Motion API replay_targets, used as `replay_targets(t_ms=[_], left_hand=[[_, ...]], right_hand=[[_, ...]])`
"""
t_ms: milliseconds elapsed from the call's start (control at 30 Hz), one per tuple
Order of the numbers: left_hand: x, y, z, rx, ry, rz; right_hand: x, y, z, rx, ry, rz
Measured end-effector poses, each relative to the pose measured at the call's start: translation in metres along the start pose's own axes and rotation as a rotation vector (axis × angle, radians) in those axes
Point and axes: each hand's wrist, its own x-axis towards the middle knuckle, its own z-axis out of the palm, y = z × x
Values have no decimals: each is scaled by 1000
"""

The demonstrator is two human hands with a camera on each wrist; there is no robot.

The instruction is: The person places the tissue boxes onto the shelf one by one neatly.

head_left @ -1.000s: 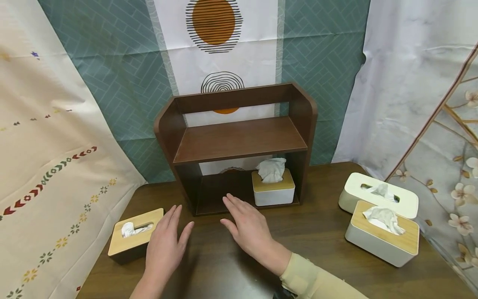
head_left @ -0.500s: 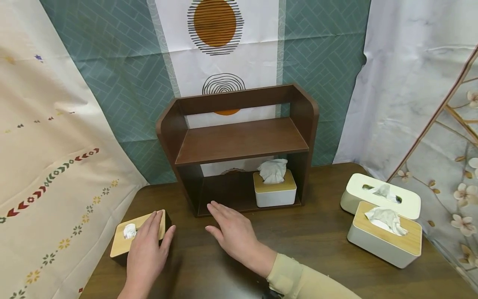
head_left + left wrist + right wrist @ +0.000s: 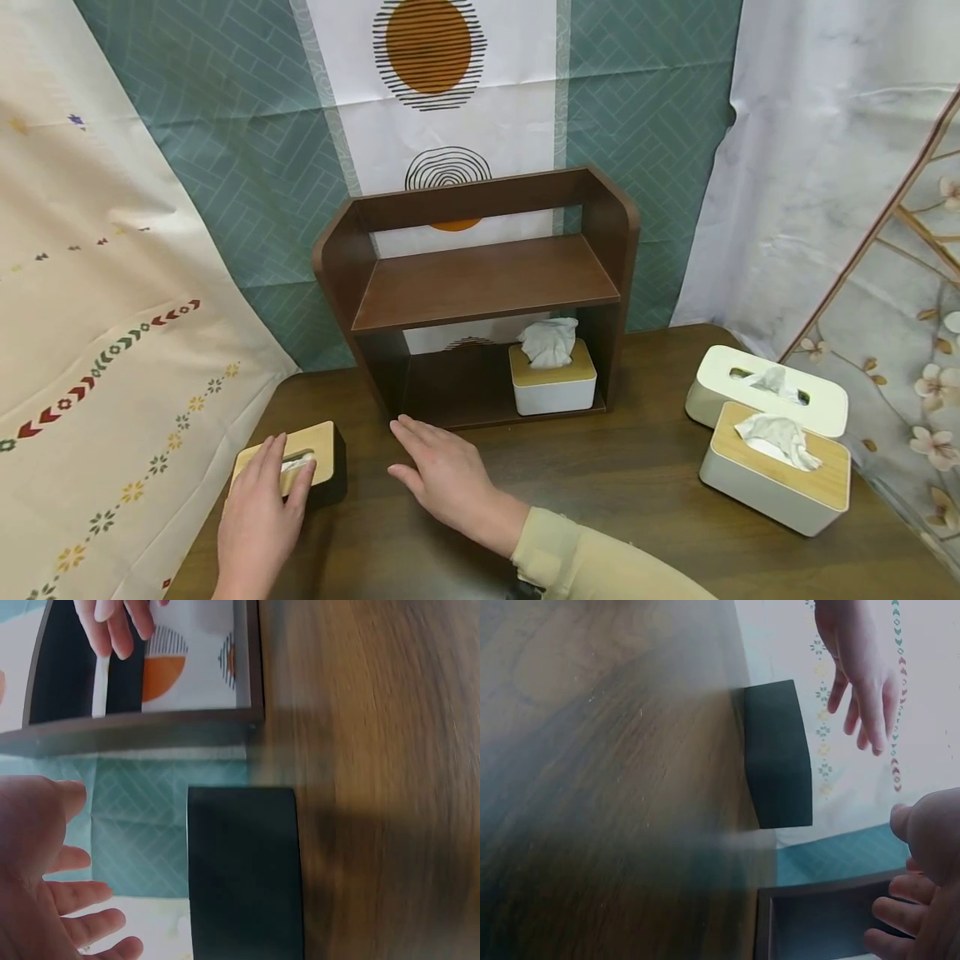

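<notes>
The bench [image 3: 630, 475] is carrying everything, and the patterned cloth [image 3: 112, 292] is hanging along its left edge, so a box sliding that way could be snagging it. Near the far edge, the shelf unit [image 3: 487, 279] is standing; its near left corner is lying close to your right fingertips, and a careless swing could be knocking them against it. By the right edge, the wood-lidded pale box [image 3: 778, 483] is sitting in front of the cream box [image 3: 716, 396]; your right sleeve [image 3: 592, 554] is lying well apart from both.

The dark box [image 3: 321, 458] with the wooden lid is resting near the bench's left edge, towards the far left corner. Gripping only its lid could be parting it from the body, in my judgement; pressing unevenly could be shoving the box. A smaller white box [image 3: 553, 392] is occupying the shelf unit's lower right, narrowing the room there.

Your left hand [image 3: 258, 517] is hovering over the dark box, fingers loosely extended, thumb apart, clamping nothing. Your right hand [image 3: 446, 479] is hovering with straight fingers, thumb apart, holding nothing. The dark box's tissue [image 3: 298, 464] is lying beneath your left fingers, where it could be crumpling.
</notes>
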Motion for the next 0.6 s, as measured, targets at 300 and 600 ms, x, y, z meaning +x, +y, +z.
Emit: replay_targets(t_ms=[300,600], left_hand=[[-1,-30,-6,22,-10,-82],[-5,-54,-16,7,-11,-136]], right_hand=[[4,-10,7,-19,8,-49],[11,-19,12,-23,-14,-85]])
